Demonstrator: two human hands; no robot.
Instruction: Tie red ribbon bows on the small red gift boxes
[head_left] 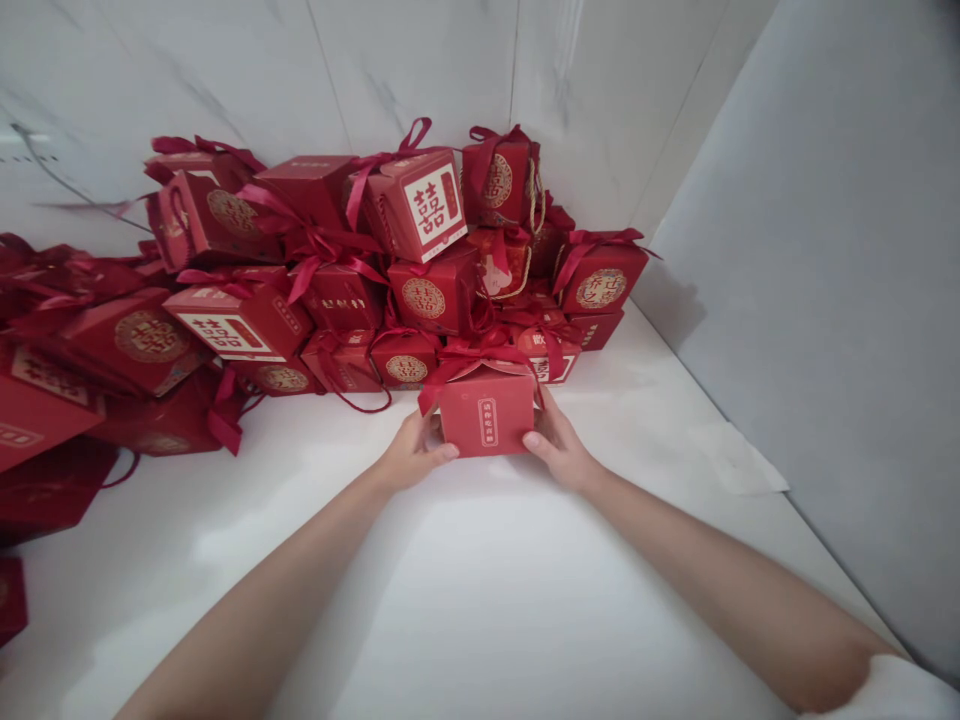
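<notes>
A red gift box with a small framed label on its front and a dark red ribbon on top is between my hands. My left hand grips its left side, thumb at the lower front corner. On the right side, my right hand holds it the same way, thumb on the front face. The fingers behind the box are partly hidden. Right behind it stand more red boxes, among them one with a round gold emblem and one with an orange and white front.
Stacked red boxes with ribbons and cords line the marbled wall; one on top shows a white panel. More boxes lie at the left. A grey panel bounds the white surface on the right.
</notes>
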